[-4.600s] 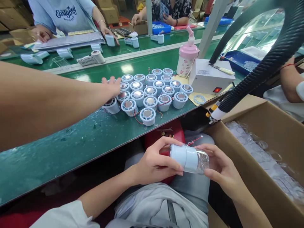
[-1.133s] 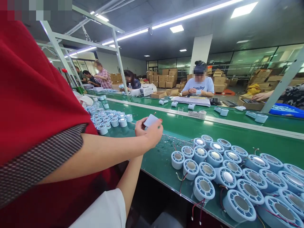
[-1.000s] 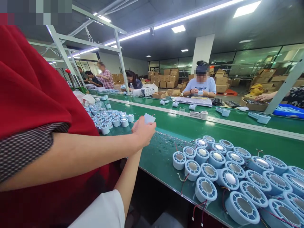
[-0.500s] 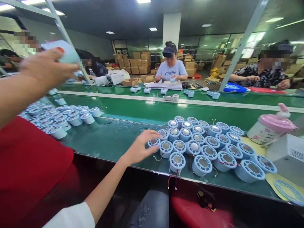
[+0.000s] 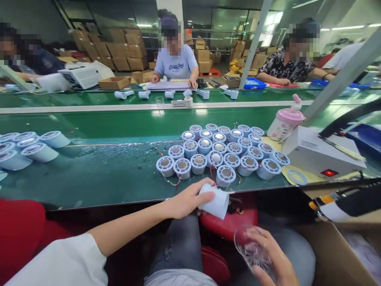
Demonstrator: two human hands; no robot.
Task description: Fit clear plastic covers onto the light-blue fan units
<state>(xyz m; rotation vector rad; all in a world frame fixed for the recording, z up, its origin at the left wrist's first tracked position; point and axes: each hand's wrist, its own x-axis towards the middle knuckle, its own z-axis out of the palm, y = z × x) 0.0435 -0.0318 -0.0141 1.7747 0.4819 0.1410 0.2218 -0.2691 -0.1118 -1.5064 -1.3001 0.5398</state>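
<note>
left hand (image 5: 187,200): arm extended, fingers curled in grip | right hand (image 5: 272,260): low, palm up, fingers cupped

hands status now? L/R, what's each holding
Left hand: closed on a pale blue cylindrical part, off the table edge.
Right hand: holding a clear plastic cup over the lap.

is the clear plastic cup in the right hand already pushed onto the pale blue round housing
No, the clear plastic cup sits in the right hand, apart from the pale blue round housing held by the left hand.
</note>
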